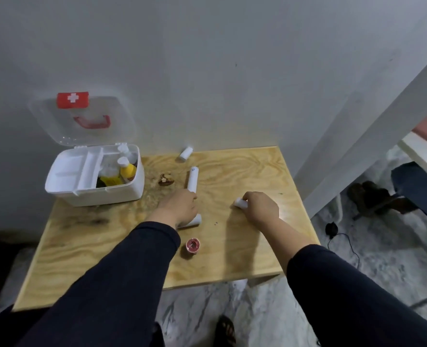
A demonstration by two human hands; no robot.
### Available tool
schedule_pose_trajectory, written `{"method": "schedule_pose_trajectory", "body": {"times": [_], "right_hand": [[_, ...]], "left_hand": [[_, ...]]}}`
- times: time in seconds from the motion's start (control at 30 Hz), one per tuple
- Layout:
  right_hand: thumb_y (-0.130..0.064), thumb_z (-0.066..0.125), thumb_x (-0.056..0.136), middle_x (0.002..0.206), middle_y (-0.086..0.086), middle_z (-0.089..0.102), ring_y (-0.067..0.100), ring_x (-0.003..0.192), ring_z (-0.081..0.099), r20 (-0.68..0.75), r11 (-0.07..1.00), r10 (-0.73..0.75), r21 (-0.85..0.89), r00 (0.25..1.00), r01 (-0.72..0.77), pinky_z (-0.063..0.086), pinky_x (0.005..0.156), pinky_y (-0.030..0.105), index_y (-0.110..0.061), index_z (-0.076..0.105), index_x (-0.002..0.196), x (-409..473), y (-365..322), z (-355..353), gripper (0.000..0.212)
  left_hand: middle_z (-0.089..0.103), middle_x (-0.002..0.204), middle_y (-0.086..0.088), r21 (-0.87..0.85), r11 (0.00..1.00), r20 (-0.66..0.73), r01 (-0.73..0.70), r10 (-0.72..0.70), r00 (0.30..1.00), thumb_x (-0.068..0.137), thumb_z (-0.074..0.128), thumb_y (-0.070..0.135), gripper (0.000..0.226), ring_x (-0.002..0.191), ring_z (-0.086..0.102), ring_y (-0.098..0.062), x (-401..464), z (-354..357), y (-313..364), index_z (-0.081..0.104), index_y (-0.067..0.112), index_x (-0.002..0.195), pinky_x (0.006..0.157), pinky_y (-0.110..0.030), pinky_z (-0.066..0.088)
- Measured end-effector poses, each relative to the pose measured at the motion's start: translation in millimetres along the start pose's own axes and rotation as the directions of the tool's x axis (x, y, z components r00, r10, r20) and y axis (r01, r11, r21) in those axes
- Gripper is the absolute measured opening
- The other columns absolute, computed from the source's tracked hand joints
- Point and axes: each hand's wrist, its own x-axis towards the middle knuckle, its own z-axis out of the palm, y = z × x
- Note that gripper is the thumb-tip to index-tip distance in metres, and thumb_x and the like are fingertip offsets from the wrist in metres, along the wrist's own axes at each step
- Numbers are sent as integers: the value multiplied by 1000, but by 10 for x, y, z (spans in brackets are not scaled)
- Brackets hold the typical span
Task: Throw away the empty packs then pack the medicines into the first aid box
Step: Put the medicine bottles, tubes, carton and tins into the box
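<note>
A tabletop (pixel 245 246) of pale plywood shows bold swirling grain and a dull, stained finish. The first aid box (pixel 122 194) is smooth white plastic with a faint sheen; its raised lid (pixel 44 116) is clear, glossy plastic with a red handle (pixel 92 122). A yellow bottle (pixel 128 170) inside looks like shiny plastic. White tubes (pixel 192 178) lie matt and smooth. Dark cloth sleeves (pixel 122 276) appear soft and unglossed. The floor (pixel 262 319) resembles polished marble.

White first aid box (pixel 64 181) (red cross label (pixel 72 99)), pale swirl-grained wooden table (pixel 245 246).
</note>
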Motion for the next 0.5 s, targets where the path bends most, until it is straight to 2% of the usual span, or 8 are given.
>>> {"method": "schedule_pose_trajectory", "body": {"times": [0.13, 0.2, 0.33, 0.4, 0.5], "right_hand": [[-40, 39, 98, 109, 13, 66, 33, 101, 62, -5, 997, -5, 76, 1000, 5, 39, 68, 30, -9, 63, 105, 140, -424, 54, 40], [-35, 37, 99, 109, 16, 66, 34, 99, 62, 0, 991, 16, 133, 1000, -16, 40, 68, 29, -5, 62, 104, 202, -657, 56, 39], [-24, 42, 99, 113, 18, 64, 34, 103, 61, 7, 973, 55, 225, 998, -55, 45, 73, 33, 0, 58, 109, 369, -1023, 23, 30], [-18, 44, 98, 114, 15, 63, 31, 104, 61, 16, 961, 102, 257, 995, -103, 43, 73, 32, -2, 56, 111, 468, -1147, 22, 24], [-21, 44, 99, 117, 13, 62, 29, 105, 61, 40, 940, 179, 287, 983, -183, 40, 70, 29, -4, 54, 115, 584, -1253, 42, 25]], "left_hand": [[62, 124, -3, -16, 998, -14, 54, -54, 998, 94, 46, 30, 35, 104, 60, -26, -40, -33, -264, 58, 22, 126, 82, -38, 51], [61, 124, -3, 3, 998, -12, 56, -56, 998, 95, 48, 29, 31, 108, 59, -27, -45, -68, -380, 59, 19, 122, 86, -39, 51], [50, 143, -1, 3, 998, -26, 55, -55, 998, 97, 49, 32, 43, 127, 51, -25, -27, -162, -526, 48, 23, 140, 99, -40, 47], [47, 145, 0, -1, 999, -33, 42, -42, 999, 98, 48, 33, 46, 130, 48, -24, 3, -187, -577, 45, 23, 142, 102, -40, 45], [47, 145, -1, 17, 1000, -13, 27, -26, 1000, 98, 47, 35, 47, 130, 48, -24, 58, -177, -675, 45, 20, 142, 103, -42, 44]]}}
